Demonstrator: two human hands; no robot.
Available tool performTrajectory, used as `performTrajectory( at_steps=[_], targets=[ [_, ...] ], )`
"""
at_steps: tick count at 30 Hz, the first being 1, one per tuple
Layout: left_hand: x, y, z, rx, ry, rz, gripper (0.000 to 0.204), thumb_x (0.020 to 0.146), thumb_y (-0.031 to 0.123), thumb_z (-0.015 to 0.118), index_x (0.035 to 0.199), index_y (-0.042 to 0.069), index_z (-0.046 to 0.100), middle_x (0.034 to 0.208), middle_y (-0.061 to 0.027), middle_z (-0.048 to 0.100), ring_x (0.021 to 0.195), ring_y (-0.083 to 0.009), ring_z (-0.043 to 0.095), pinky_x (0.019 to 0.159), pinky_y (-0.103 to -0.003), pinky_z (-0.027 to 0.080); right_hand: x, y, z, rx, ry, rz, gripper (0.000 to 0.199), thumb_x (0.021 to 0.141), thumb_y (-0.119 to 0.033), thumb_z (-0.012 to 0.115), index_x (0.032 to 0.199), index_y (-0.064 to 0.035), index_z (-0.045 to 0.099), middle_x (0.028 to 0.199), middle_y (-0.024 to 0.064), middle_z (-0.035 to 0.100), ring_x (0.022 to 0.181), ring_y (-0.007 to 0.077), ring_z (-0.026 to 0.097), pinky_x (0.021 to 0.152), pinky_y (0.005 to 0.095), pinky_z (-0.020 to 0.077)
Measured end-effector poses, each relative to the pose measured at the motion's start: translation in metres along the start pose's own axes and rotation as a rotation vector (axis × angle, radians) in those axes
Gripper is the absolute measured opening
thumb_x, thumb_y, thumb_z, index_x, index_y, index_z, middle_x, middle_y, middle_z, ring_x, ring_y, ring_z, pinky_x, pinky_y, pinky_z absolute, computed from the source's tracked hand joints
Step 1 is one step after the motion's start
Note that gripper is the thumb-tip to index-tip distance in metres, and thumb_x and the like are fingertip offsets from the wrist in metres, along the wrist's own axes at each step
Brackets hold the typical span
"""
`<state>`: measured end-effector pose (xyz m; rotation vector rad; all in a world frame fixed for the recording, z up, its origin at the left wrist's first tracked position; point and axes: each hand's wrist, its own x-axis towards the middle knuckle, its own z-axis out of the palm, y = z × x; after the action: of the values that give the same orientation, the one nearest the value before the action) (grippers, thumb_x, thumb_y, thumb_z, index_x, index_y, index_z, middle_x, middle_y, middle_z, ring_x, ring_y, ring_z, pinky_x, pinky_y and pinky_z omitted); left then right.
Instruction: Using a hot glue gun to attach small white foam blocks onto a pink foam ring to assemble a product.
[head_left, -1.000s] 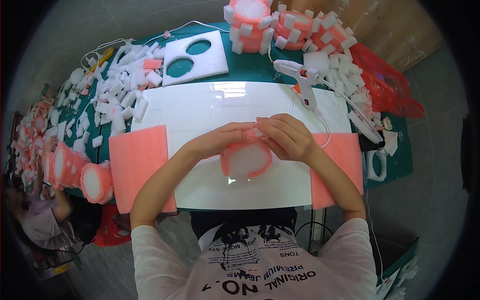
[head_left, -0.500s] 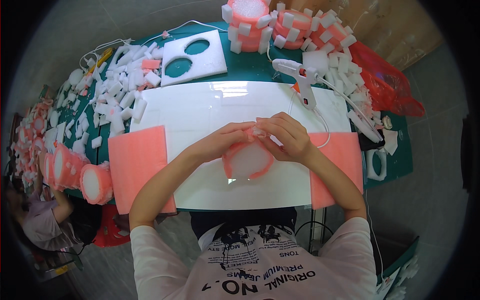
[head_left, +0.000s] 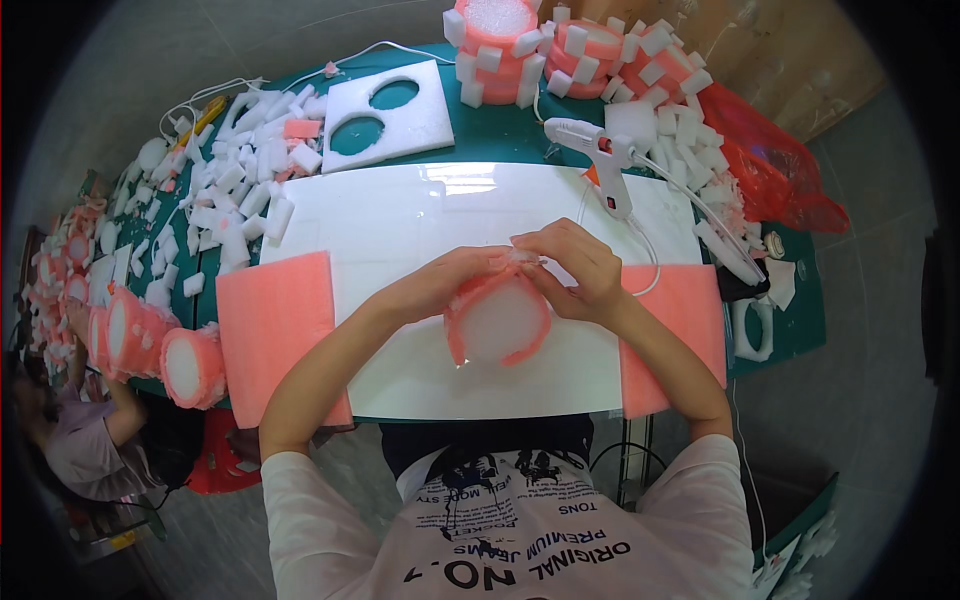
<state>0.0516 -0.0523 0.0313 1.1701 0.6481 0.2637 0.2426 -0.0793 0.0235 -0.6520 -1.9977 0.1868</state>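
Observation:
A round foam piece (head_left: 497, 322), a white disc with a pink foam rim, stands between my hands over the white board. My left hand (head_left: 450, 283) is closed on its far left edge, the thumb and fingers pressed to the pink rim. At the far edge of the rim my right hand (head_left: 578, 268) pinches a small pale shred (head_left: 522, 258), apparently torn foam. The fingertips of both hands nearly meet there. The rim's side toward me shows, with a gap at its lower left; the fingers partly hide the far side.
A white glue gun (head_left: 600, 155) rests at the far right of the white board (head_left: 400, 380). Pink foam sheets (head_left: 280, 330) lie on both sides. Foam scraps (head_left: 230, 190) heap at left, near a two-hole foam panel (head_left: 430, 120). Finished-looking pink rounds (head_left: 193, 368) stand left. Another person (head_left: 90, 430) sits there.
My right hand has moved slightly, its fingers pulling the pale shred a little outward. The round foam piece has tilted or turned slightly, showing more of its disc.

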Motion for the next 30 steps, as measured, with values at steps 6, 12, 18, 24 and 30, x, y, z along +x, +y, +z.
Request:
performTrajectory(
  at_steps=[6, 12, 18, 24, 30],
  targets=[
    [-0.0021, -0.0054, -0.0019, -0.009, -0.030, 0.077, 0.046, 0.085, 0.029, 0.042, 0.121, 0.000, 0.045, 0.109, -0.0086, 0.054, 0.095, -0.0119, 0.052, 0.081, -0.023, 0.043, 0.0017, -0.0021, -0.0005, -0.012, -0.002, -0.011, 0.029, 0.064, 0.005, 0.066, 0.091, -0.0002, 0.058, 0.080, 0.0090, 0.059, 0.067, 0.0216, 0.056, 0.058, 0.0279, 0.0466],
    [-0.0006, -0.0069, -0.0036, -0.007, -0.037, 0.093, 0.043, 0.085, 0.022, 0.040, 0.121, 0.000, 0.045, 0.106, -0.0074, 0.054, 0.092, -0.0101, 0.051, 0.077, -0.022, 0.043, 0.0001, -0.0006, 0.0017, -0.035, 0.006, -0.042, 0.030, 0.063, 0.007, 0.066, 0.091, 0.0000, 0.058, 0.081, 0.0096, 0.059, 0.068, 0.0220, 0.056, 0.057, 0.0282, 0.0467],
    [-0.0010, -0.0038, -0.0011, 0.091, -0.038, 0.135, 0.042, 0.084, 0.017, 0.036, 0.122, 0.000, 0.044, 0.106, -0.0064, 0.053, 0.093, -0.0093, 0.050, 0.077, -0.021, 0.043, -0.0028, -0.0001, 0.0033, -0.025, 0.015, -0.017, 0.029, 0.063, 0.007, 0.065, 0.090, -0.0003, 0.058, 0.080, 0.0095, 0.059, 0.066, 0.0213, 0.055, 0.057, 0.0274, 0.0460],
    [-0.0017, -0.0050, 0.0000, 0.110, -0.017, 0.129, 0.041, 0.084, 0.016, 0.035, 0.120, 0.000, 0.045, 0.105, -0.0059, 0.054, 0.093, -0.0091, 0.050, 0.078, -0.021, 0.042, 0.0001, -0.0010, 0.0027, -0.024, 0.007, 0.002, 0.025, 0.065, 0.006, 0.066, 0.088, -0.0003, 0.059, 0.077, 0.0083, 0.059, 0.063, 0.0193, 0.055, 0.055, 0.0256, 0.0454],
    [0.0014, -0.0079, -0.0007, 0.154, -0.029, 0.158, 0.038, 0.086, 0.016, 0.036, 0.118, 0.000, 0.047, 0.105, -0.0058, 0.054, 0.094, -0.0097, 0.050, 0.081, -0.022, 0.042, -0.0022, -0.0012, 0.0048, 0.009, 0.006, 0.053, 0.023, 0.066, 0.004, 0.066, 0.088, -0.0014, 0.059, 0.074, 0.0074, 0.057, 0.062, 0.0194, 0.053, 0.054, 0.0262, 0.0440]
  ],
)
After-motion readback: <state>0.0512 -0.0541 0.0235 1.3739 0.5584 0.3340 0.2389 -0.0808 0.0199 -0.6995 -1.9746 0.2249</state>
